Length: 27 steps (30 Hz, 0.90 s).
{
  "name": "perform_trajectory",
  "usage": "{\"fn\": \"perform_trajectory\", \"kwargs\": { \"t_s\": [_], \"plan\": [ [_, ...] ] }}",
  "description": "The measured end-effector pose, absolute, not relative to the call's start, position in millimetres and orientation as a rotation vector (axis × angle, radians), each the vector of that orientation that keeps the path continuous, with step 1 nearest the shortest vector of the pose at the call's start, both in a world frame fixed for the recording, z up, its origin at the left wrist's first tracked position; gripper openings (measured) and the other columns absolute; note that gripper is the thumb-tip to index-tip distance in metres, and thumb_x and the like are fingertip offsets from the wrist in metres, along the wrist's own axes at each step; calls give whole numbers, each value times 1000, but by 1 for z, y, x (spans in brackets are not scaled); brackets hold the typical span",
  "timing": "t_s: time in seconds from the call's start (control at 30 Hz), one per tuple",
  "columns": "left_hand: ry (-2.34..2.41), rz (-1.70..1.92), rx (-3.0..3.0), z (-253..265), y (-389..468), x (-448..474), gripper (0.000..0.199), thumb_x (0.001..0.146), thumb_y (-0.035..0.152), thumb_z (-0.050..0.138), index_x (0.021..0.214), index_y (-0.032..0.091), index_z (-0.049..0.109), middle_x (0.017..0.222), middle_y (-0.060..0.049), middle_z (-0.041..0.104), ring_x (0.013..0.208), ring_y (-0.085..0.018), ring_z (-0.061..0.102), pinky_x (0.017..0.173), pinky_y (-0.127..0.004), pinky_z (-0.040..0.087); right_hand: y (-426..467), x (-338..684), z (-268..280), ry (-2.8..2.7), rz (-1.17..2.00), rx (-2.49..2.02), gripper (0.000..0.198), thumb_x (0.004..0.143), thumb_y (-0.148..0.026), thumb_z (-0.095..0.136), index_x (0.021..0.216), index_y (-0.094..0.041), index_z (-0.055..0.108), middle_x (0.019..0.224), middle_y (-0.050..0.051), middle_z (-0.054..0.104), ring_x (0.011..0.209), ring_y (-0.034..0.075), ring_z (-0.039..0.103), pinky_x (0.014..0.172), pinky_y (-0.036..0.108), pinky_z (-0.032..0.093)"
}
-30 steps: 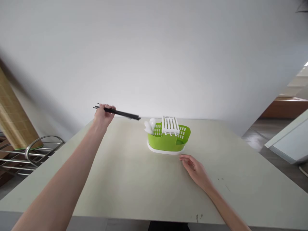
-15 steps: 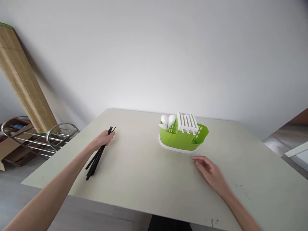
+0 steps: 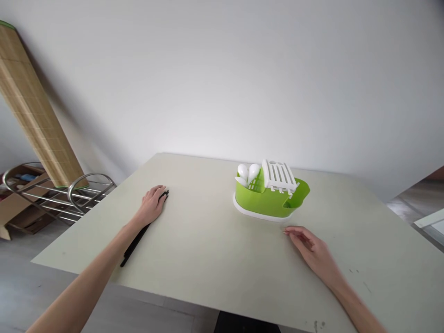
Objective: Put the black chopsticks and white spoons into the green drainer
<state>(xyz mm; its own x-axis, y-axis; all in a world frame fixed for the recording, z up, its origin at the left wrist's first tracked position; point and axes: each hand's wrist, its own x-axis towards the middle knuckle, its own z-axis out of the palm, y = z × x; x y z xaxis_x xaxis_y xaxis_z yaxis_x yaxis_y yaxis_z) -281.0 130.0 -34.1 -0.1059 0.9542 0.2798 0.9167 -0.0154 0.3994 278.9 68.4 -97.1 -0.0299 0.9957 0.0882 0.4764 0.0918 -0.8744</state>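
At the left of the table, my left hand (image 3: 151,203) lies palm down, closed over a bundle of black chopsticks (image 3: 136,244). Their ends stick out past the fingers and toward the table's front edge; the hand and forearm hide the rest. My right hand (image 3: 314,252) rests on the tabletop with loosely curved fingers and nothing in it. Just beyond its fingertips stands a green cutlery holder (image 3: 260,201) on a white base. White spoons (image 3: 248,173) stand in its left end, bowls up. A slotted white rack (image 3: 279,175) with small hooks sits across its top.
The pale table (image 3: 204,249) reaches back to a white wall. To the left, a rolled bamboo mat (image 3: 38,111) leans over a metal rack (image 3: 65,196) near an open cardboard box (image 3: 24,203). A black object (image 3: 246,323) shows below the front edge.
My left hand has turned palm down and lowered the chopsticks onto the table, where they lie closer together. My right hand stays beside the holder. The view has shifted slightly.
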Motion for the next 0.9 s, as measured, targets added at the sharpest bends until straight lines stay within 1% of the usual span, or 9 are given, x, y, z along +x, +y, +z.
{"fn": "perform_trajectory", "kwargs": {
  "t_s": [0.07, 0.13, 0.2, 0.3, 0.47, 0.63, 0.77, 0.83, 0.9],
  "plan": [
    [2153, 768, 2097, -32, 126, -275, 55, 101, 49, 35, 143, 19, 55, 151, -19, 56, 137, -36, 53, 114, -59, 40, 68, 279, -98, -1614, 863, -1487, 38, 97, -58, 58, 113, -27, 73, 121, 8, 76, 112, 27, 69, 91, 36, 54],
    [2140, 867, 2088, -19, 119, -270, 55, 104, 49, 31, 143, 17, 54, 146, -19, 60, 130, -33, 59, 110, -53, 45, 67, 280, -97, -1611, 855, -1491, 38, 97, -58, 58, 112, -27, 73, 120, 7, 77, 113, 27, 69, 91, 36, 54],
    [2174, 990, 2084, -1, 106, -269, 53, 105, 49, 30, 138, 18, 57, 138, -17, 66, 120, -30, 64, 108, -48, 48, 67, 280, -97, -1616, 847, -1491, 38, 96, -58, 58, 111, -27, 74, 119, 7, 77, 111, 26, 69, 91, 36, 54],
    [2219, 1015, 2162, 26, 80, -270, 45, 106, 51, 34, 127, 23, 62, 133, -12, 69, 113, -29, 67, 108, -47, 47, 68, 279, -96, -1633, 832, -1475, 38, 96, -58, 58, 111, -27, 75, 117, 7, 78, 107, 26, 71, 88, 36, 55],
    [2142, 986, 2243, 50, 57, -245, 40, 104, 53, 39, 120, 26, 64, 134, -10, 68, 112, -29, 68, 103, -46, 50, 69, 277, -95, -1633, 814, -1427, 36, 97, -56, 58, 110, -26, 75, 114, 8, 79, 104, 26, 72, 87, 37, 56],
    [1961, 1040, 2204, 74, 79, -170, 39, 103, 55, 43, 119, 26, 64, 128, -9, 71, 115, -29, 66, 96, -43, 54, 70, 275, -94, -1618, 825, -1379, 35, 96, -54, 58, 107, -26, 75, 112, 8, 79, 102, 27, 73, 89, 38, 56],
    [1845, 1117, 2016, 71, 101, -99, 42, 101, 58, 46, 118, 22, 59, 130, -13, 67, 109, -27, 68, 88, -40, 56, 71, 273, -92, -1608, 838, -1341, 36, 97, -55, 57, 107, -25, 75, 112, 9, 79, 103, 27, 73, 89, 39, 56],
    [1824, 1217, 1924, 57, 108, -69, 43, 101, 57, 46, 121, 20, 55, 131, -16, 62, 105, -25, 68, 86, -39, 57, 72, 273, -91, -1601, 845, -1327, 37, 98, -54, 56, 107, -24, 75, 111, 10, 79, 103, 28, 73, 88, 39, 57],
    [1810, 1247, 1822, 43, 113, -46, 48, 101, 60, 46, 128, 19, 51, 134, -18, 57, 105, -24, 68, 87, -40, 57, 71, 273, -89, -1596, 846, -1325, 36, 98, -54, 56, 107, -24, 75, 109, 10, 79, 101, 28, 73, 86, 39, 57]
  ]
}}
